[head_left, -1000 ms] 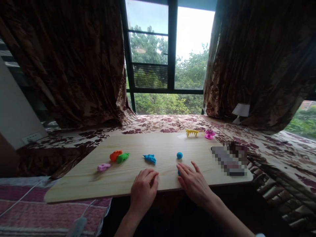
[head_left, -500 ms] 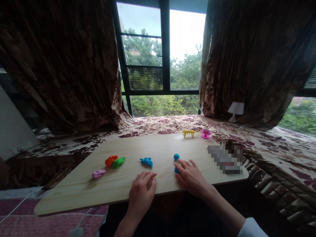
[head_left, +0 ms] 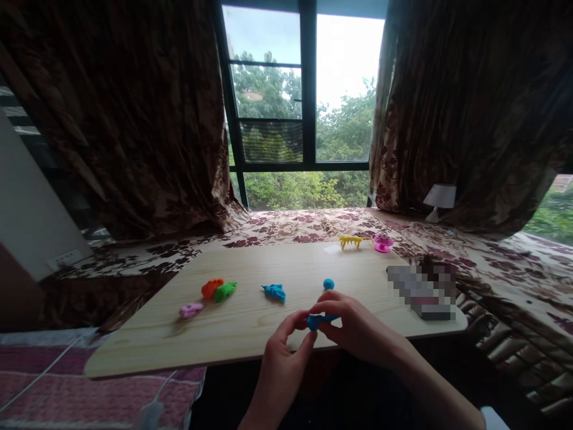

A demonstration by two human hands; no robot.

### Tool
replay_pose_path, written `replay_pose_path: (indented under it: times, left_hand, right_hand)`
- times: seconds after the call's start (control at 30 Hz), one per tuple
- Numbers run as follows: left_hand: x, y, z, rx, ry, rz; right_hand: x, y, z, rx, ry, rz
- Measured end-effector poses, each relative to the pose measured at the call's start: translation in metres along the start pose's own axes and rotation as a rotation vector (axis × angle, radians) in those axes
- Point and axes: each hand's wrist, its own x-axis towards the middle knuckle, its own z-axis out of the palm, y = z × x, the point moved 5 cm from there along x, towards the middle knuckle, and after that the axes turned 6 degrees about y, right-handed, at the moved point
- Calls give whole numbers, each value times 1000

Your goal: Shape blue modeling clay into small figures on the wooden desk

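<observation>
A piece of blue modelling clay (head_left: 315, 322) is up off the board, near its front edge, with a rounded left end and a narrower right part. My right hand (head_left: 358, 322) pinches it between thumb and fingertips. From the left, my left hand (head_left: 289, 349) closes thumb and index finger around its rounded end. Just beyond my right fingers a blue clay ball (head_left: 328, 284) rests on the wooden board (head_left: 250, 266). Further left lies a blue clay figure with a pointed end (head_left: 274, 292).
On the left of the board are orange (head_left: 212, 288), green (head_left: 225, 291) and pink clay pieces (head_left: 191, 310). A yellow legged figure (head_left: 350, 241) and a pink stand (head_left: 382, 242) are at the far edge. A pixelated object (head_left: 423, 295) occupies the right side, and a lamp (head_left: 439, 200) stands behind.
My right hand has lifted the nearer blue clay piece off the board. My left hand has moved right and up to meet it. The view has shifted slightly left.
</observation>
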Motion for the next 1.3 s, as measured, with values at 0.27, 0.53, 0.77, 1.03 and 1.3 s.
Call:
replay_pose_path:
  times: [0.27,0.53,0.77,1.03,1.3]
  left_hand:
    - [-4,-9,-4,-337,-36,-205]
    - [16,-17,-15,349,60,171]
    - [18,-19,-6,435,-6,222]
    - [21,-15,-1,479,-26,216]
    - [24,-13,6,518,-14,263]
  right_hand:
    - [-5,-13,4,154,89,6]
    - [10,31,23,-112,-2,114]
    - [22,40,34,-101,-138,149]
    - [31,60,33,40,-224,222]
    - [6,69,21,60,-65,236]
